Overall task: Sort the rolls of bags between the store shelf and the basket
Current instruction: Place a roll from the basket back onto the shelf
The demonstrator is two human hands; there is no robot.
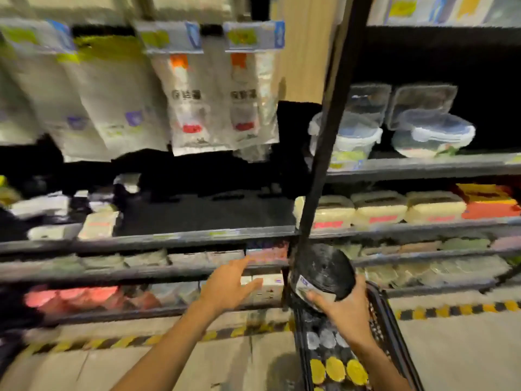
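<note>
From my feed, the right hand point(342, 309) grips a fat black roll of plastic bags with a pale paper label point(324, 273). Its fingers point(314, 297) are curled under the label end and the thumb wraps the far side. The roll is held up in the air, just above the back end of the black plastic mesh basket point(390, 323), and right in front of the black upright post of the shelving point(324, 153). It does not touch the basket.

The basket sits on the floor at my lower right. Inside lie more rolls on end: a row of grey ones point(327, 338) and, nearer me, a row of yellow ones point(335, 369).

The left hand point(228, 286) is stretched out flat with its fingers point(239, 265) straight and slightly spread, holding nothing. The tips are at the edge of a low dark metal store shelf point(197, 235) level, near small boxed packs; blur keeps me from telling whether they touch.

White hanging packs point(191, 103) fill the upper left, and clear lidded tubs point(346, 136) stand on the upper right.
</note>
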